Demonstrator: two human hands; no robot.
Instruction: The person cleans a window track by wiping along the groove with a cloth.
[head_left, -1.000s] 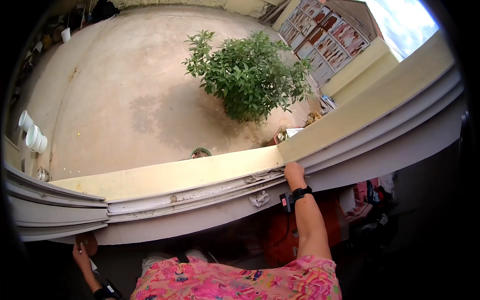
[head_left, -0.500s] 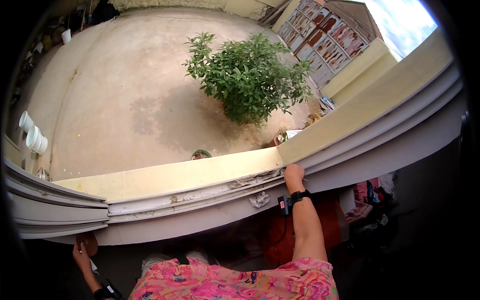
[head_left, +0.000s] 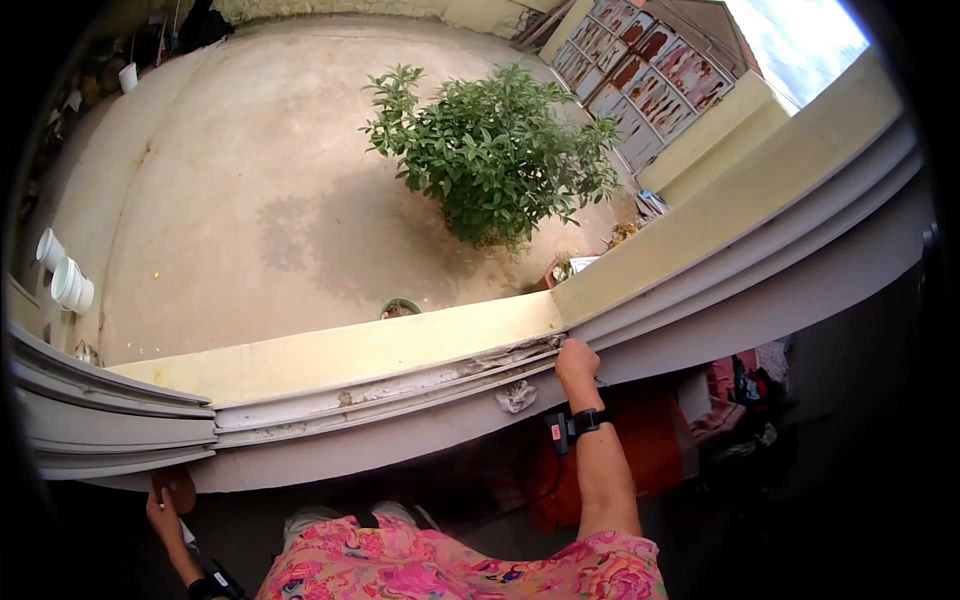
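Observation:
My right hand (head_left: 577, 362) is closed at the right end of the white window track (head_left: 400, 395). A thin tip shows beside its fingers, but what they grip is hidden. Grey crumpled material (head_left: 525, 352) lies in the dirty groove just left of that hand. On the inner sill below sits a crumpled whitish wad (head_left: 516, 397), apart from both hands. At lower left, under the sill edge, my left hand (head_left: 163, 510) has its fingers closed at the edge of a brown rounded object (head_left: 181, 490), whose kind I cannot make out.
Sliding window frames (head_left: 120, 420) stand at the left end of the track. Outside are a leafy bush (head_left: 490, 150), white buckets (head_left: 72, 285), a round pot (head_left: 400, 308) and a rusty gate (head_left: 650, 80). Below the sill on the right lies an orange-red object (head_left: 640, 460) beside piled fabrics.
My right hand has shifted slightly left and down along the track, its wrist and forearm moving with it. My left hand stays almost where it was.

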